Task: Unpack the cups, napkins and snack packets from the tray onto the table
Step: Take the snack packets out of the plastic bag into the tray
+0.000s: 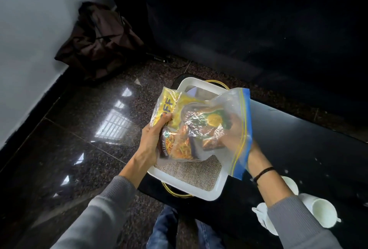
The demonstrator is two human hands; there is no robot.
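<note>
A clear zip bag point(237, 107) with a blue top edge is held above the white tray point(201, 192). Inside it are snack packets: a yellow one point(169, 105) and an orange and brown one marked MIXTURE point(177, 145). My left hand point(153, 139) grips the bag's closed end from outside. My right hand point(231, 135) is inside the bag, its fingers round a packet. The tray has a woven mat in its bottom and gold handles. White cups point(322, 213) lie on the black table point(298, 145) at the right, partly behind my right sleeve.
White napkins point(260, 215) lie beside the cups. A dark bag point(99, 39) slumps against the wall at the far left. The polished stone floor lies left of the table, a dark sofa behind it. My knees are below the tray.
</note>
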